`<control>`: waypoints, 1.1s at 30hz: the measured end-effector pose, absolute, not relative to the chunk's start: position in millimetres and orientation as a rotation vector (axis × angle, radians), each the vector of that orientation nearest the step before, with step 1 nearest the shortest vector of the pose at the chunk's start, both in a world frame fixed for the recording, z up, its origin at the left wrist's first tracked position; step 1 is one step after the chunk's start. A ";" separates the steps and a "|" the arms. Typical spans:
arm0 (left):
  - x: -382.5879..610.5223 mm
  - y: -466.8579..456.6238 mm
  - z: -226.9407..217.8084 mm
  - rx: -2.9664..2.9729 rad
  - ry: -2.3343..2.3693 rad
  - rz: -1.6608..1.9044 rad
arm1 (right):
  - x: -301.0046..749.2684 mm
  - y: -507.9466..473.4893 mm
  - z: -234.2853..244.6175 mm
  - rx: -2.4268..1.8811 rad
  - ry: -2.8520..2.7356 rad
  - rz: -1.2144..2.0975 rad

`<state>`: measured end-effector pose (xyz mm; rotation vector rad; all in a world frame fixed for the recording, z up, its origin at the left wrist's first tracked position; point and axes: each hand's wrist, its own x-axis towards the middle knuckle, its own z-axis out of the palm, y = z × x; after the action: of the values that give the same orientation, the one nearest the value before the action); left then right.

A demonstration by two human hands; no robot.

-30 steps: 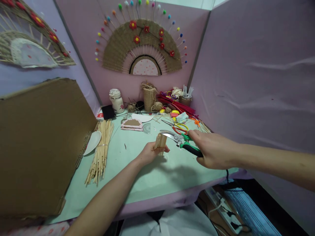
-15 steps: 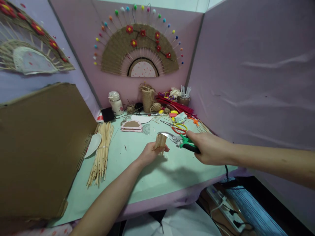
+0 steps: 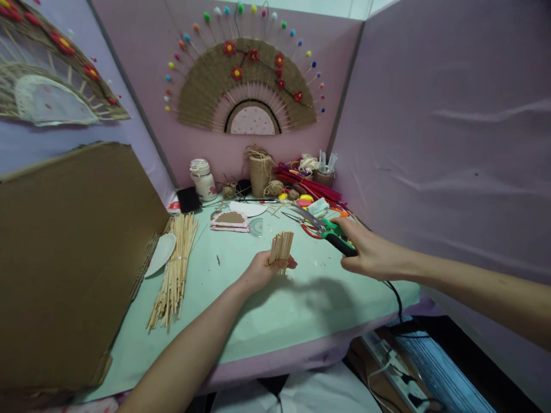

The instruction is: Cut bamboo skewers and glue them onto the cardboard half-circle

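My left hand (image 3: pixel 262 269) is closed around a short bundle of cut wooden sticks (image 3: pixel 281 246), held upright over the pale green table (image 3: pixel 267 310). To the right, my right hand (image 3: pixel 365 252) grips the green-and-black handles of pruning shears (image 3: pixel 325 226). The shears' blades point up and left, away from the bundle, over the red-and-yellow scissors (image 3: pixel 307 221) lying on the table.
A long bundle of sticks (image 3: pixel 174 269) and a white plate (image 3: pixel 160 254) lie at the left beside a big cardboard sheet (image 3: pixel 69 258). A pink half-round piece (image 3: pixel 230 219), twine spools (image 3: pixel 260 169), a jar (image 3: pixel 203 178) and red strips crowd the back. A power strip (image 3: pixel 387 367) lies below.
My right hand has drawn the shears back to the right and away from the stick bundle, with the blades now tilted toward the back. The left hand has kept the bundle in place.
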<state>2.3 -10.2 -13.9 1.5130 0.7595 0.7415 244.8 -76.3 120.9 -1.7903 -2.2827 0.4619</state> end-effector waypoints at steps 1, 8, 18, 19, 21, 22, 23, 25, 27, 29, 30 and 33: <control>2.4 -10.4 -13.7 1.510 0.764 0.741 | 244.0 -77.1 121.2 -1.790 -2.298 0.467; 2.2 -12.5 -10.1 1.514 0.760 0.747 | 240.6 -81.5 121.6 -1.753 -2.320 0.541; 2.6 -12.8 -10.5 1.475 0.761 0.766 | 240.8 -80.1 119.9 -1.722 -2.308 0.614; 2.6 -12.4 -11.5 1.475 0.763 0.766 | 241.4 -79.7 119.6 -1.718 -2.298 0.625; 2.5 -11.8 -13.4 1.480 0.769 0.763 | 242.4 -77.9 117.7 -1.713 -2.276 0.628; 2.4 -11.6 -14.3 1.479 0.765 0.763 | 242.7 -76.4 115.8 -1.720 -2.261 0.627; 2.3 -11.3 -15.2 1.473 0.755 0.764 | 242.6 -74.3 112.8 -1.743 -2.239 0.630; 2.1 -11.0 -16.7 1.457 0.732 0.774 | 240.8 -68.1 102.7 -1.824 -2.179 0.659; 1.9 -10.8 -17.7 1.453 0.721 0.785 | 236.0 -59.4 85.6 -1.919 -2.135 0.696; 1.6 -11.1 -17.8 1.462 0.721 0.794 | 228.2 -48.8 62.0 -2.005 -2.151 0.652; 1.5 -11.3 -17.4 1.467 0.720 0.797 | 223.2 -43.3 49.0 -2.071 -2.160 0.571; 1.3 -12.0 -15.1 1.476 0.712 0.807 | 206.7 -28.5 13.0 -2.107 -2.153 0.461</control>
<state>1.3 -12.0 -15.1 1.4757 0.7125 0.8072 206.7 -28.5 13.0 -2.1069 -2.1528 0.4606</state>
